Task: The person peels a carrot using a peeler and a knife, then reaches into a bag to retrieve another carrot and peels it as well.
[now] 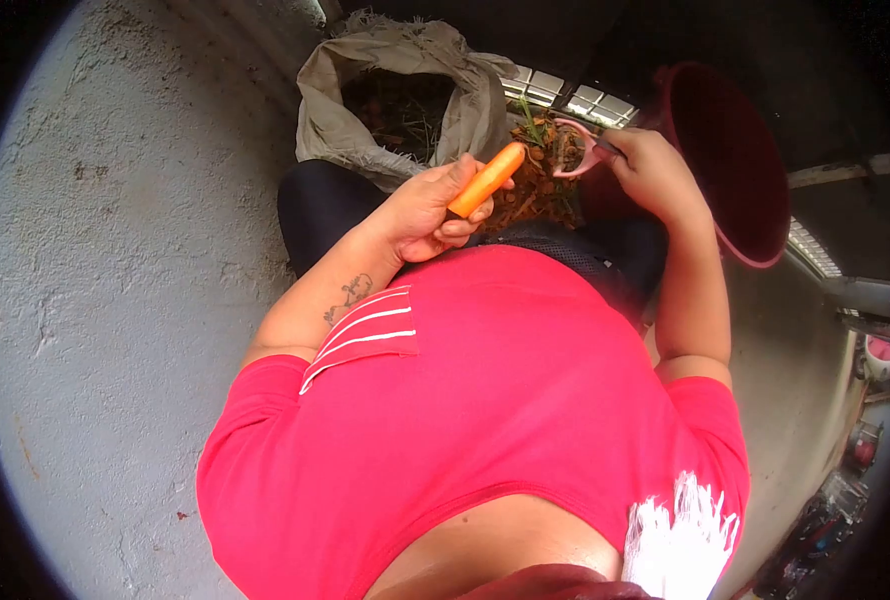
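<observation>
My left hand (430, 212) is closed around an orange carrot (487, 182), which slants up and to the right in front of my belly. My right hand (657, 172), apart from the left, grips a pink peeler (587, 158) by its handle, its head near the carrot's tip but not touching it. Peelings (543, 195) lie beyond, between an open sack (317, 110) and a dark red tub (730, 150).

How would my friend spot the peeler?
Find the big dark red tub at the picture's upper right. By its left edge, the right hand holds the peeler. Its pink, forked head sets it apart from the orange carrot in the left hand.
</observation>
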`<action>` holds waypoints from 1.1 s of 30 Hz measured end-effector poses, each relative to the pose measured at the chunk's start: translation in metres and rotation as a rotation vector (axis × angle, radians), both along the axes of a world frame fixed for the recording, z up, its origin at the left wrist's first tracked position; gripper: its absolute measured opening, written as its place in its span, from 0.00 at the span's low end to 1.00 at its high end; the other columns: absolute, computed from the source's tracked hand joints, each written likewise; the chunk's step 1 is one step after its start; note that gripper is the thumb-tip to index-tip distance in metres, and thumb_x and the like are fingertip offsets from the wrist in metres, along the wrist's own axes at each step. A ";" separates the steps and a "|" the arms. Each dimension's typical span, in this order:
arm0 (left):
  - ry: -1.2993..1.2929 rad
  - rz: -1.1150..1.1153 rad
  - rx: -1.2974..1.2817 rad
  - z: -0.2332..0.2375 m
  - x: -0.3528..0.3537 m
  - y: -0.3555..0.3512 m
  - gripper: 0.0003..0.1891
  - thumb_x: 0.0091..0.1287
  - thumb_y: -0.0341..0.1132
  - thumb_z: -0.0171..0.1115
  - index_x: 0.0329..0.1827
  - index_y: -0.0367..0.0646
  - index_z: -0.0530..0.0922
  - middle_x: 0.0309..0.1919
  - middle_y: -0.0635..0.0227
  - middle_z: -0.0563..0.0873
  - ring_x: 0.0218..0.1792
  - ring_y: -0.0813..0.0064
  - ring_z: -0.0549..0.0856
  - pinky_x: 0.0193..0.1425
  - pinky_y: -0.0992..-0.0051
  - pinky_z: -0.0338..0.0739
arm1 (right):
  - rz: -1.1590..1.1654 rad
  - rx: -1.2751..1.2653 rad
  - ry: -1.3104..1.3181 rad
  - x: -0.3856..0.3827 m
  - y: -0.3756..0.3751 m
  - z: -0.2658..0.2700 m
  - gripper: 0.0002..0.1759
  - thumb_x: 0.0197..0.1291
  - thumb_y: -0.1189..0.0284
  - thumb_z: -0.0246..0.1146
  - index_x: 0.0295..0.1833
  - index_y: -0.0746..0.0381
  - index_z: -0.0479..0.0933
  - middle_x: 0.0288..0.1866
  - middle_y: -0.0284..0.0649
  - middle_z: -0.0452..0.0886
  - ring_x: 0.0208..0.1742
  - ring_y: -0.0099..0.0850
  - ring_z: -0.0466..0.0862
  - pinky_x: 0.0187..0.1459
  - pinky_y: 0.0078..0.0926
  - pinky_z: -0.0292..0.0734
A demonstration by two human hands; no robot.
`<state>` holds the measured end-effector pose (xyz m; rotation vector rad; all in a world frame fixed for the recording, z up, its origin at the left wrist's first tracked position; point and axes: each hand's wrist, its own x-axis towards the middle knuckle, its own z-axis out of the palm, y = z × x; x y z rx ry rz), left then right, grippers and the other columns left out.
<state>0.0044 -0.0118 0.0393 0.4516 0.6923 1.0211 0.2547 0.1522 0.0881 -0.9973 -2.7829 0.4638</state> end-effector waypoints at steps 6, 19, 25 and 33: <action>0.126 0.114 -0.110 -0.021 0.012 0.010 0.18 0.81 0.45 0.43 0.58 0.42 0.74 0.26 0.69 0.78 0.10 0.88 0.63 0.12 0.87 0.55 | 0.262 -0.020 0.013 -0.036 -0.050 0.021 0.07 0.54 0.73 0.61 0.37 0.64 0.79 0.34 0.47 0.81 0.39 0.51 0.82 0.39 0.47 0.76; 0.009 -0.036 -0.027 -0.004 -0.001 -0.005 0.18 0.81 0.47 0.44 0.56 0.42 0.74 0.21 0.71 0.72 0.10 0.89 0.60 0.14 0.88 0.53 | 0.087 0.118 -0.135 -0.006 0.003 0.001 0.08 0.56 0.71 0.61 0.38 0.62 0.81 0.35 0.48 0.83 0.41 0.52 0.82 0.41 0.47 0.76; -0.128 -0.030 0.137 -0.027 -0.008 0.007 0.22 0.75 0.52 0.55 0.56 0.40 0.74 0.26 0.68 0.77 0.17 0.87 0.67 0.20 0.88 0.58 | -0.159 -0.116 0.183 -0.002 -0.005 -0.017 0.10 0.58 0.75 0.58 0.41 0.68 0.81 0.37 0.58 0.83 0.41 0.55 0.83 0.44 0.41 0.77; 0.116 0.047 0.203 -0.043 0.010 0.015 0.20 0.76 0.47 0.56 0.59 0.41 0.76 0.37 0.70 0.83 0.31 0.83 0.81 0.26 0.88 0.69 | -0.054 -0.196 0.070 -0.041 -0.053 -0.039 0.13 0.60 0.73 0.57 0.48 0.66 0.80 0.45 0.56 0.83 0.49 0.54 0.82 0.53 0.47 0.77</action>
